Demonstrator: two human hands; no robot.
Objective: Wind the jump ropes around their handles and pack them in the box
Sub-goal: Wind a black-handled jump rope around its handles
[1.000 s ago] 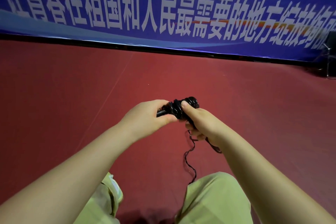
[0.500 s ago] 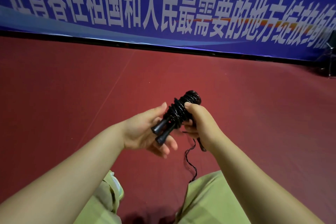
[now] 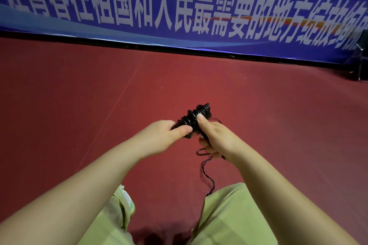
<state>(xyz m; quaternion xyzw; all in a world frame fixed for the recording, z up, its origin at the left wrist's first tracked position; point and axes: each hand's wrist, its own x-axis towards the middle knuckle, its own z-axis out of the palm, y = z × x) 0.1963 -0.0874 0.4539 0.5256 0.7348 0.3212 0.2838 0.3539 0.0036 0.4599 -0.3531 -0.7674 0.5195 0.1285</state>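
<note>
**Glossy cord, matt floor**

The black jump rope (image 3: 194,119) is showing a glossy, plastic-looking sheen along its wound coils. The red floor (image 3: 79,95) is looking matt and smooth. The blue banner (image 3: 179,6) is appearing as slightly shiny fabric, and the green trousers (image 3: 223,215) are reading as soft matt cloth.

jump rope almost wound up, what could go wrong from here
1. The loose tail hangs from the right hand down to the trouser leg; it may snag there or kink.
2. The coils on the jump rope look bunched unevenly; if the left hand eases its grip, they could slip off.
3. No box is in view.
</note>
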